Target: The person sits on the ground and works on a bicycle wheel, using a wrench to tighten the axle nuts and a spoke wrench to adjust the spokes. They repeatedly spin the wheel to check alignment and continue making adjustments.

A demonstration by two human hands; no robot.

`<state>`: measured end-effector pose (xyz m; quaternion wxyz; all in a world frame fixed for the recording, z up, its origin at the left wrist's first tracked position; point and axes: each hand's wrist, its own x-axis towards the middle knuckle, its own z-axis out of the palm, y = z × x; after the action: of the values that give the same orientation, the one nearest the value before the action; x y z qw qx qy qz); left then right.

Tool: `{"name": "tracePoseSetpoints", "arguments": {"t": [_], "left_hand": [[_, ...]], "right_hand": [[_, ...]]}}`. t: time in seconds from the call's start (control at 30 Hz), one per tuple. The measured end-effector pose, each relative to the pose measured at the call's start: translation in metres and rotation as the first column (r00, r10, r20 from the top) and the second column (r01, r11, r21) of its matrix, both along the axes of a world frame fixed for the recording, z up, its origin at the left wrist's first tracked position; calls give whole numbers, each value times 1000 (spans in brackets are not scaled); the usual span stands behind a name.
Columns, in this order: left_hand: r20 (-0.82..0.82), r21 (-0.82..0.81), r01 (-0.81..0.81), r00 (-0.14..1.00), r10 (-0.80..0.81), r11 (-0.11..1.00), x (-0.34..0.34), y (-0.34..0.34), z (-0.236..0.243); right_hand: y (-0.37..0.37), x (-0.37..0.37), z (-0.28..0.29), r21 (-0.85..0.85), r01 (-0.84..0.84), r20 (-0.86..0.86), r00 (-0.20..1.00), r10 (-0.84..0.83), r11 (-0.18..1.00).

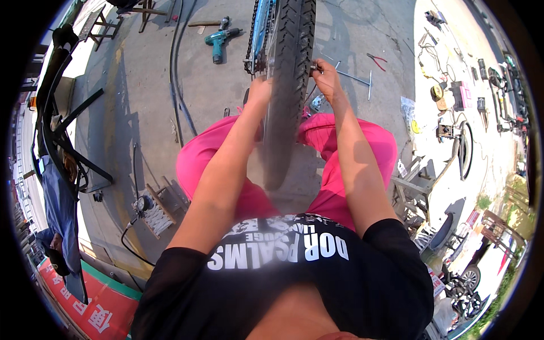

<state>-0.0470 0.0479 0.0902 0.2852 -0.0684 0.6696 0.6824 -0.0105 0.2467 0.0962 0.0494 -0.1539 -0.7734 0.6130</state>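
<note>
A bicycle wheel with a black knobby tyre [292, 73] stands between my knees, its lower part smeared as if turning. Beside it run the blue bicycle frame [262, 28] and a dark chain [250, 42]. My right hand [328, 80] is on the right side of the wheel hub, thumb and fingers closed round the small metal axle end [313, 67]. On the opposite side my left hand [260, 90] reaches in close to the hub, below the chain. Its fingers are turned away and partly hidden, so their grip does not show.
A teal cordless drill [217, 44] and a hammer [207, 23] lie on the concrete ahead left. To the right are a T-handle wrench [362, 79] and red-handled pliers [377, 61]. A floor pump [143, 204] stands left, a wooden stool [411, 184] right. Hoses [177, 68] cross the ground.
</note>
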Motion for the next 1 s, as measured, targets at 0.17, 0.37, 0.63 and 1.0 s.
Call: {"name": "tracePoseSetpoints", "arguments": {"t": [0.17, 0.37, 0.63, 1.0], "left_hand": [[-74, 135, -16, 997, 26, 991, -14, -1, -57], [5, 3, -45, 999, 45, 999, -5, 0, -30], [66, 8, -36, 997, 35, 999, -2, 1, -7], [105, 47, -34, 994, 29, 998, 13, -1, 38]], "right_hand": [[2, -9, -18, -51, -45, -37, 998, 44, 998], [-7, -1, -12, -55, 47, 54, 998, -44, 997], [-19, 47, -14, 299, 367, -174, 928, -328, 881], [-110, 75, 11, -653, 107, 149, 989, -12, 750]]}}
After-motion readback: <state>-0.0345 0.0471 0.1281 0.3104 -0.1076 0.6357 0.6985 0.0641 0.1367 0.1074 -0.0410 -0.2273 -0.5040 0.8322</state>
